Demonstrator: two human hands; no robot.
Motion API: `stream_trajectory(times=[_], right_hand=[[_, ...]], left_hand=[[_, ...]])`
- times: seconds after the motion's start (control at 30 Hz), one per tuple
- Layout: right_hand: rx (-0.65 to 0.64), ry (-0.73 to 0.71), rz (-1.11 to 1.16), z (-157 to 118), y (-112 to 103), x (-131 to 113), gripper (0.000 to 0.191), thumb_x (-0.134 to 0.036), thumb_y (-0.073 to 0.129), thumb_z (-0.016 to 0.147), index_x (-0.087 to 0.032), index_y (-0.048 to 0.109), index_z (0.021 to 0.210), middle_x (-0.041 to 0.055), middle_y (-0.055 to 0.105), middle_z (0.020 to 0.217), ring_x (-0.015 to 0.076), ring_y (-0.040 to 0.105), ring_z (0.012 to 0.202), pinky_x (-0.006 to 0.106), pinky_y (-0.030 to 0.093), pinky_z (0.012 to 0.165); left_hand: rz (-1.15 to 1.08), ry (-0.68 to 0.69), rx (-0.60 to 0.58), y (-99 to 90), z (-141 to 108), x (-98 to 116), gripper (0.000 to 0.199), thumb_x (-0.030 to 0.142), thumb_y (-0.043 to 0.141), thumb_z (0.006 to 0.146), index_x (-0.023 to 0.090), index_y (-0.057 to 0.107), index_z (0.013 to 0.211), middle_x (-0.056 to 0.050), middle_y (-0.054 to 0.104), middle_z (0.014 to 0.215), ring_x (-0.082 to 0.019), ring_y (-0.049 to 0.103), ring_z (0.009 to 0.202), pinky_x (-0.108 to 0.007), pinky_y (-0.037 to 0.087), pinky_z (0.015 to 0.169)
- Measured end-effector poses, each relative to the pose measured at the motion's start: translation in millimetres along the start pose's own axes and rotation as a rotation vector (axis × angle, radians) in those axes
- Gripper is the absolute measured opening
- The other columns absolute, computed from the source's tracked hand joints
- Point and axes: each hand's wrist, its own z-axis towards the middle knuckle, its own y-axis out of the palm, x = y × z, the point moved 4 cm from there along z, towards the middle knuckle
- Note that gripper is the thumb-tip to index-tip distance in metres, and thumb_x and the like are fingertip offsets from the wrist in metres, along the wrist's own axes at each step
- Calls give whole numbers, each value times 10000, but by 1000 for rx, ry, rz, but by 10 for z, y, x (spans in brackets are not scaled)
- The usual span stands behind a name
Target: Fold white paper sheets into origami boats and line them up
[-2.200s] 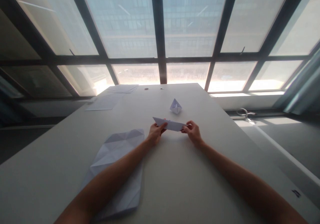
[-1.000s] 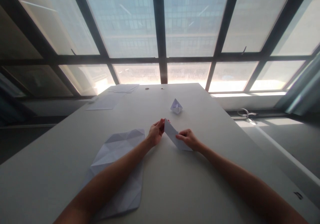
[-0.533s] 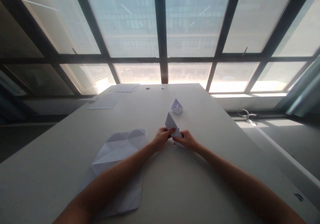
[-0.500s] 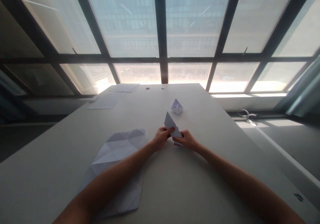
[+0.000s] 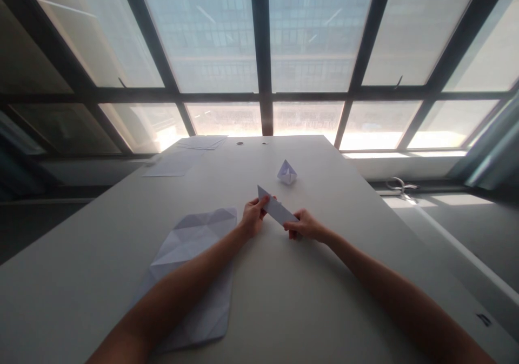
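Between my hands is a folded piece of white paper (image 5: 279, 211), a narrow pointed shape slanting down from upper left to lower right. My left hand (image 5: 254, 214) pinches it near its upper left end, thumb on the front face. At its lower right end, my right hand (image 5: 304, 225) grips it with the fingers curled beneath. Just beyond stands a small folded paper boat (image 5: 287, 173) with a pointed peak. Creased white paper sheets (image 5: 198, 239) lie to the left, partly under my left forearm.
The white table (image 5: 324, 277) stretches toward large windows. Flat paper sheets (image 5: 168, 164) lie at its far left. Two small round spots mark its far end. A dark mark (image 5: 484, 319) shows near the right edge. Beyond that edge is a loop-shaped pale object (image 5: 401, 186).
My left hand has moved a little left and up, my right slightly right. The folded paper between them has turned to a flatter slant and looks narrower.
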Motion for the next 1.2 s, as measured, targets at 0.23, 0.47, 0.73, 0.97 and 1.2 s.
stream_trajectory(times=[0.23,0.47,0.73,0.97,1.2], right_hand=[[26,-1,38,-52,13,-81,242,-354,687,683,-126,671,601,56,691,581,126,581,478,209,405,452],[90,-13,-19,-43,0,-109,192,-291,692,673,-130,647,578,33,648,528,101,522,437,204,356,425],[67,-8,27,5,4,-24,211,-318,699,680,-136,631,597,40,655,548,124,555,465,217,393,444],[19,-82,14,16,-22,6,413,-531,720,693,-121,668,684,8,606,568,112,509,506,218,352,477],[117,-104,15,48,-61,73,585,-707,585,732,-133,607,621,-28,448,512,83,350,479,223,230,439]], left_hand=[[13,-123,-65,44,-32,-46,278,280,828,732,79,726,895,-133,734,938,-187,685,841,-279,536,818],[99,-156,-102,109,-111,-175,307,293,849,701,62,727,861,-153,735,933,-206,693,813,-311,551,809],[62,-77,-27,76,-57,-140,287,282,842,703,73,722,860,-150,740,913,-207,702,832,-307,540,836],[249,-109,-176,183,-186,-121,355,345,874,634,73,755,828,-141,749,862,-241,703,761,-329,550,758],[383,-124,-231,241,-244,-136,296,318,865,637,85,769,791,-119,751,799,-225,687,674,-298,527,665]])
